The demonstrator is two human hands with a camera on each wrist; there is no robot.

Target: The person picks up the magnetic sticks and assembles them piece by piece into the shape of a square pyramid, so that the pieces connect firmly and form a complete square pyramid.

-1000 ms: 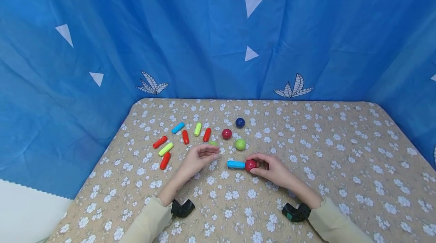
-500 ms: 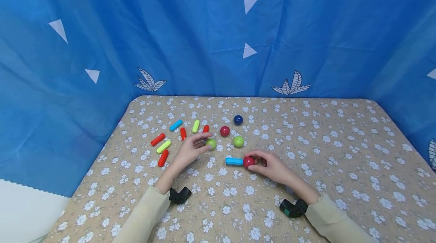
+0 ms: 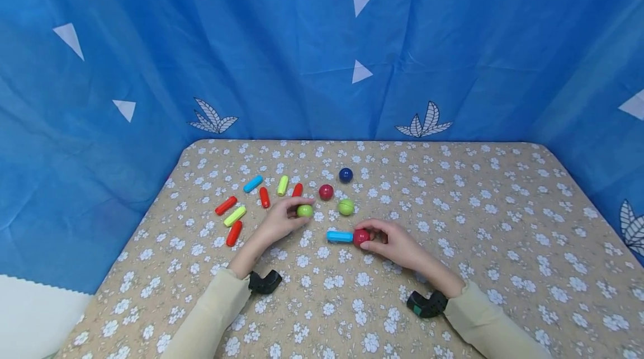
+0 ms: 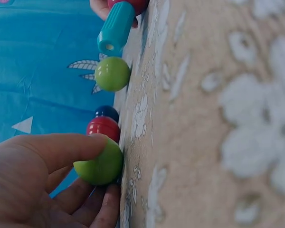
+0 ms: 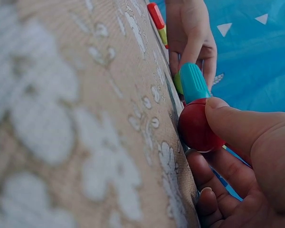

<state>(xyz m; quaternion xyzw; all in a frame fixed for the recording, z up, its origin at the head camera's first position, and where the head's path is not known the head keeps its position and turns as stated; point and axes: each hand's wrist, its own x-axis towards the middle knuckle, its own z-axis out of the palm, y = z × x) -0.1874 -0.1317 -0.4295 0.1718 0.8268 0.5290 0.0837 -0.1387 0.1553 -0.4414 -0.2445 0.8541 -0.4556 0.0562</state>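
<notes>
Left hand (image 3: pixel 279 220) gripping green ball (image 3: pixel 304 211), right hand (image 3: pixel 394 242) pinching red ball (image 3: pixel 361 238)
So the blue stick (image 3: pixel 339 236) juts sideways off the red ball, free end leftward; green's left of it, farther out. Past it, 3 loose balls (image 3: pixel 326 192): red, green, navy. Left of it, 7 loose sticks (image 3: pixel 235 216): 4 red, 2 yellow, 1 blue.

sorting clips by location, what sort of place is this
Probably a makeshift tabletop recording spot: a blue curtain printed with leaves and white triangles hangs behind and beside a floral tablecloth, and black wrist-worn devices are in view.
</notes>
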